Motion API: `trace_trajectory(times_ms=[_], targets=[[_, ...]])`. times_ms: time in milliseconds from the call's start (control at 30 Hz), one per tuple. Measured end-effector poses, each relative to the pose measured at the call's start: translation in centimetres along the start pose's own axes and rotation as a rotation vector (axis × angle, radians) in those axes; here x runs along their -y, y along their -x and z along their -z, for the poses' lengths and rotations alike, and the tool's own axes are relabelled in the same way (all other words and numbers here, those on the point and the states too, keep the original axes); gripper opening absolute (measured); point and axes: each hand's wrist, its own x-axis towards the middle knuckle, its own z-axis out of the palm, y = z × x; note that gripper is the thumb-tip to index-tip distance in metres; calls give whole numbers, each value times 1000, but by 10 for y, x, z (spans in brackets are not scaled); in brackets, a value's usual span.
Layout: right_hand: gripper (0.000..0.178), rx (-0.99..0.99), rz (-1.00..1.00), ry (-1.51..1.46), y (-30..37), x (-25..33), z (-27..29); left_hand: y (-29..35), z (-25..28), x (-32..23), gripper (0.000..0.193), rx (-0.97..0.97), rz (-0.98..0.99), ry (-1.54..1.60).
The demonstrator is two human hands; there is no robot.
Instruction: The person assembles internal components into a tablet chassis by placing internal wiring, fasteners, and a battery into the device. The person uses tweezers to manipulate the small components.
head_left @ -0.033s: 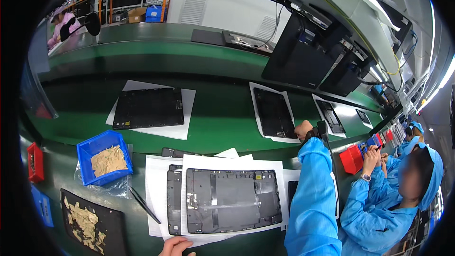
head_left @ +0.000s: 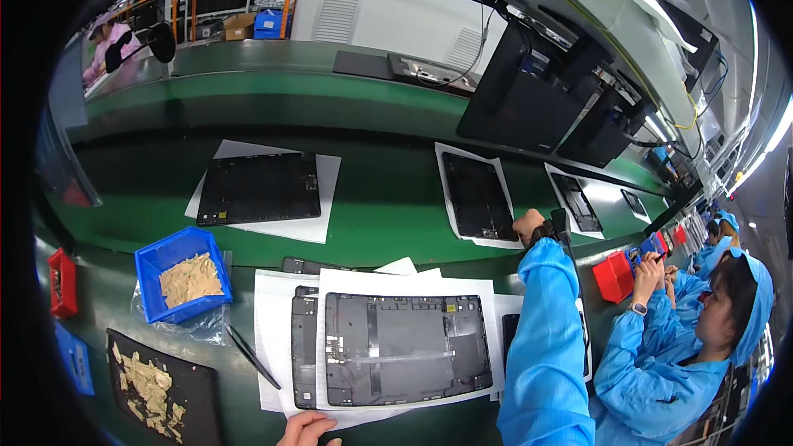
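Note:
My left hand (head_left: pixel 306 429) is at the bottom edge, fingers curled together against the near edge of a white paper sheet (head_left: pixel 396 282). Whatever it may grip is hidden. On that sheet lies a black tablet back housing (head_left: pixel 413 363), inner side up, overlapping another black housing (head_left: pixel 304 351). My right arm reaches far forward in a blue sleeve. The right hand (head_left: pixel 529 225) is closed at the near right corner of a dark housing (head_left: pixel 477 198) lying on paper on the green belt; its fingertips are hidden.
Left: a blue bin (head_left: pixel 157 306) of tan scraps, black tweezers (head_left: pixel 252 357), a black pad (head_left: pixel 194 396) with scraps, and a red bin (head_left: pixel 62 285). Another housing (head_left: pixel 256 190) lies on the belt. A co-worker in blue (head_left: pixel 661 363) sits right, beside a red bin (head_left: pixel 612 277).

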Motion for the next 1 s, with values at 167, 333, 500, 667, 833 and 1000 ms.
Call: trace_trajectory(times_ms=[167, 333, 500, 667, 833, 1000], targets=[[34, 83, 16, 238, 6, 28, 5, -1, -2, 2, 27, -18, 0, 45], [37, -13, 85, 269, 1, 23, -15, 0, -2, 4, 29, -28, -5, 59], [20, -552, 101, -196, 64, 81, 43, 1, -1, 1, 32, -44, -46, 54], [13, -766, 952, 213, 208, 146, 158, 11, 11, -6, 35, -220, -63, -31], [28, -793, 1255, -217, 347, 123, 246, 20, 31, 15, 77, -502, -73, 211], [10, 60, 945, -778, 406, 105, 224, 44, 56, 7, 100, -103, 190, 1209]])
